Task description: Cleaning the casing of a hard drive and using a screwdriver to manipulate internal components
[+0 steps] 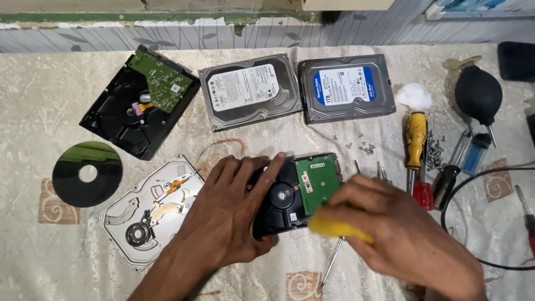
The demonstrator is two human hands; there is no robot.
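A black hard drive (290, 198) lies underside up in the middle of the table, its green circuit board (319, 179) showing. My left hand (234, 209) rests flat over the drive's left side, fingers spread, gripping it. My right hand (393, 231) is closed around the yellow handle of a screwdriver (334, 228); its thin shaft points down toward the table's near edge, just right of the drive.
Two closed drives (249, 91) (345, 87) and an opened black one (139, 103) lie at the back. A loose platter (87, 174) and a drive lid with parts (150, 209) sit on the left. Screwdrivers (415, 142), loose screws (433, 150), an air blower (478, 93) and a black cable (462, 189) crowd the right.
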